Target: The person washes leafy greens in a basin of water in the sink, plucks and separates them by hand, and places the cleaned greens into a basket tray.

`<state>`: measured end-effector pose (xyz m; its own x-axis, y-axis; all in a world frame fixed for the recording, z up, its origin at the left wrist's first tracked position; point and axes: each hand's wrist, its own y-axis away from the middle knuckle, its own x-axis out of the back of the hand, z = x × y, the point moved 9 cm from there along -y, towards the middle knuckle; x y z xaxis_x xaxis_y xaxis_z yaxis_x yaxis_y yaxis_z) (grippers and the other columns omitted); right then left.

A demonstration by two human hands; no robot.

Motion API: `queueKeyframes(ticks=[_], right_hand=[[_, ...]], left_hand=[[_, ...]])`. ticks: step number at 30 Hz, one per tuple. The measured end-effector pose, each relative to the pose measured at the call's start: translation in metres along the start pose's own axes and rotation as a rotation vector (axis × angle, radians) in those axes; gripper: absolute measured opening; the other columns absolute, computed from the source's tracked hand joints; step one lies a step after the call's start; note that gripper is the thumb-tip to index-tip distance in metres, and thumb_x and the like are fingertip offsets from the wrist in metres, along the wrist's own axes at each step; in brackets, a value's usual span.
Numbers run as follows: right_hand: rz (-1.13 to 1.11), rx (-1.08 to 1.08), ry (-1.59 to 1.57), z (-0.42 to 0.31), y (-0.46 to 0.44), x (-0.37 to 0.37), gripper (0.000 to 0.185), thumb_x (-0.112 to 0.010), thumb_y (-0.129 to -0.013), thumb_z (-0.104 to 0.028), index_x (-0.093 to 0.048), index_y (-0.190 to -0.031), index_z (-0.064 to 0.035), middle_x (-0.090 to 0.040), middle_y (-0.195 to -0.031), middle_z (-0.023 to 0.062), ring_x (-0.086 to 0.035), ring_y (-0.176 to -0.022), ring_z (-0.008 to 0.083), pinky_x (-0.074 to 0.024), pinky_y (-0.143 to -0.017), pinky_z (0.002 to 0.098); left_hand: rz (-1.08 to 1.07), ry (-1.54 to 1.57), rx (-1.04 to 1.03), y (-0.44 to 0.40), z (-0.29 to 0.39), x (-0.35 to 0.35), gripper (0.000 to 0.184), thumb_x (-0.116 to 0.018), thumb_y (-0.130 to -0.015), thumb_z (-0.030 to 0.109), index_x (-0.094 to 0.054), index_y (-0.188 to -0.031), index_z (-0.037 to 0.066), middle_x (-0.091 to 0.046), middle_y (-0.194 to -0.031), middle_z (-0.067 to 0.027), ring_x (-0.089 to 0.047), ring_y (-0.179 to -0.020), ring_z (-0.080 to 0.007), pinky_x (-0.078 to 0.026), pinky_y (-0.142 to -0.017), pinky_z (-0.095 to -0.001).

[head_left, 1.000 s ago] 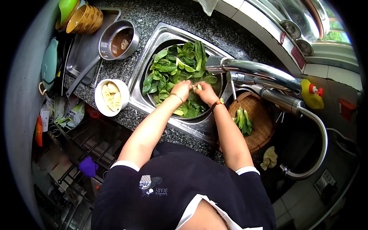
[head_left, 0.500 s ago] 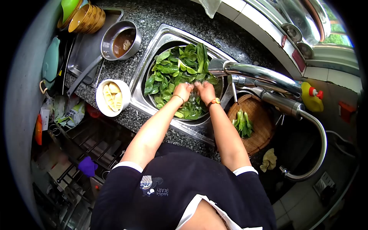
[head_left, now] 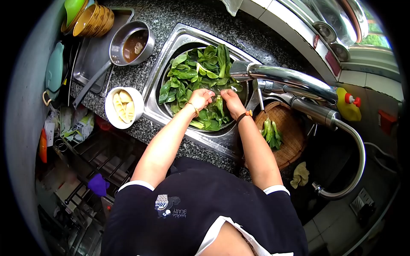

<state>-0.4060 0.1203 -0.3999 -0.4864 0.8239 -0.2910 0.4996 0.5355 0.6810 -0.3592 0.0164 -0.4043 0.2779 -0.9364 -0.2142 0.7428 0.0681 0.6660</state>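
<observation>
**Most greens (head_left: 181, 72) remain in the sink (head_left: 151, 96)**

The heap is thickest from eight to one o'clock, so much looks left. Left hand (head_left: 200, 99), near centre: fingers curled narrow. Right hand (head_left: 232, 103), four o'clock: fingers drawn in. I cannot tell what they hold. Beyond, a small bunch (head_left: 271, 135) in the basket (head_left: 294, 128) seems done.

Left grip (head_left: 200, 99) and right grip (head_left: 232, 105): contents too small to tell. Leafy greens (head_left: 183, 77), beneath both: partly hidden. Green bowl (head_left: 74, 9), far left of both: cut off by top edge.
</observation>
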Motion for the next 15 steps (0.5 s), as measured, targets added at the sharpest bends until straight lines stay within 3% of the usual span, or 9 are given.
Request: queueKeyframes(ticks=[2,4,6,7,8,10,11,12,15], right_hand=[[0.06,0.005,-0.05,0.001,-0.001,0.002,0.024,-0.048,-0.088,-0.019,-0.049,-0.104,-0.0007,-0.058,-0.087,0.004,-0.054,-0.078,0.0124,-0.0414,-0.075,0.025],[0.053,0.003,0.009,0.004,-0.001,0.002,0.027,-0.053,-0.085,-0.014,-0.046,-0.107,-0.0006,-0.057,-0.088,0.0037,-0.053,-0.077,0.0117,-0.0414,-0.074,0.0241],[-0.098,0.092,0.003,-0.002,0.003,-0.013,0.03,-0.061,-0.079,-0.008,-0.048,-0.105,-0.0002,-0.056,-0.087,0.0033,-0.052,-0.077,0.0115,-0.0415,-0.073,0.0239],[0.099,0.097,0.21,0.007,-0.006,0.009,0.033,-0.066,-0.07,0.0,-0.051,-0.1,0.0012,-0.058,-0.089,0.0072,-0.055,-0.081,0.0169,-0.0443,-0.072,0.0274],[0.223,0.134,0.42,-0.002,-0.004,0.016,0.031,-0.065,-0.069,-0.003,-0.053,-0.097,-0.0007,-0.061,-0.089,0.0126,-0.059,-0.083,0.0237,-0.0463,-0.072,0.0313],[0.347,0.264,0.847,-0.023,0.004,0.011,0.029,-0.062,-0.07,-0.005,-0.053,-0.097,-0.0028,-0.06,-0.088,0.0195,-0.059,-0.083,0.0328,-0.047,-0.07,0.0373],[0.207,0.361,0.881,-0.025,0.003,-0.001,0.026,-0.059,-0.071,-0.007,-0.054,-0.097,-0.0037,-0.058,-0.087,0.0225,-0.056,-0.082,0.0381,-0.0461,-0.069,0.0414],[0.208,0.361,0.879,-0.025,0.002,0.002,0.026,-0.059,-0.071,-0.007,-0.054,-0.097,-0.0037,-0.058,-0.087,0.0225,-0.056,-0.082,0.0381,-0.0461,-0.069,0.0414],[0.401,0.462,1.103,-0.044,0.005,0.009,0.024,-0.055,-0.072,-0.004,-0.051,-0.096,-0.0039,-0.058,-0.081,0.0161,-0.058,-0.075,0.0296,-0.0454,-0.069,0.0343]], left_hand=[[0.164,-0.075,0.157,-0.001,-0.015,0.012,0.016,-0.049,-0.087,0.011,-0.057,-0.093,-0.001,-0.054,-0.065,0.0002,-0.042,-0.049,-0.0065,-0.035,-0.045,-0.0201],[0.181,0.005,0.165,-0.006,-0.021,0.011,0.015,-0.049,-0.086,0.01,-0.057,-0.094,-0.001,-0.056,-0.07,-0.0024,-0.046,-0.054,-0.0082,-0.036,-0.049,-0.0203],[0.085,0.289,-0.041,-0.009,-0.002,-0.003,0.015,-0.05,-0.085,0.006,-0.056,-0.095,-0.002,-0.06,-0.079,-0.0069,-0.053,-0.066,-0.0117,-0.042,-0.06,-0.0216],[0.141,0.304,-0.022,-0.008,-0.004,0.001,0.015,-0.05,-0.082,0.0,-0.056,-0.095,-0.004,-0.061,-0.086,-0.0095,-0.057,-0.08,-0.0154,-0.045,-0.073,-0.0246],[0.143,0.304,-0.024,-0.009,-0.007,0.0,0.015,-0.05,-0.082,0.0,-0.056,-0.095,-0.004,-0.061,-0.086,-0.0095,-0.057,-0.08,-0.0154,-0.045,-0.073,-0.0246],[-0.007,0.042,-0.149,-0.01,-0.002,-0.015,0.02,-0.051,-0.079,-0.004,-0.055,-0.098,-0.003,-0.061,-0.089,-0.0085,-0.058,-0.086,-0.0164,-0.045,-0.077,-0.0255],[0.039,-0.407,-0.269,-0.003,0.012,-0.014,0.028,-0.053,-0.076,-0.005,-0.056,-0.101,0.006,-0.061,-0.095,-0.009,-0.059,-0.083,-0.0215,-0.046,-0.075,-0.0294],[0.162,-0.944,-0.551,0.015,0.039,-0.018,0.024,-0.056,-0.073,0.0,-0.058,-0.094,0.012,-0.06,-0.092,-0.0114,-0.059,-0.079,-0.0284,-0.046,-0.073,-0.0345],[0.335,-1.215,-0.677,0.025,0.055,-0.018,0.015,-0.057,-0.071,0.004,-0.059,-0.084,0.012,-0.059,-0.082,-0.0129,-0.057,-0.075,-0.0328,-0.046,-0.07,-0.0383]])
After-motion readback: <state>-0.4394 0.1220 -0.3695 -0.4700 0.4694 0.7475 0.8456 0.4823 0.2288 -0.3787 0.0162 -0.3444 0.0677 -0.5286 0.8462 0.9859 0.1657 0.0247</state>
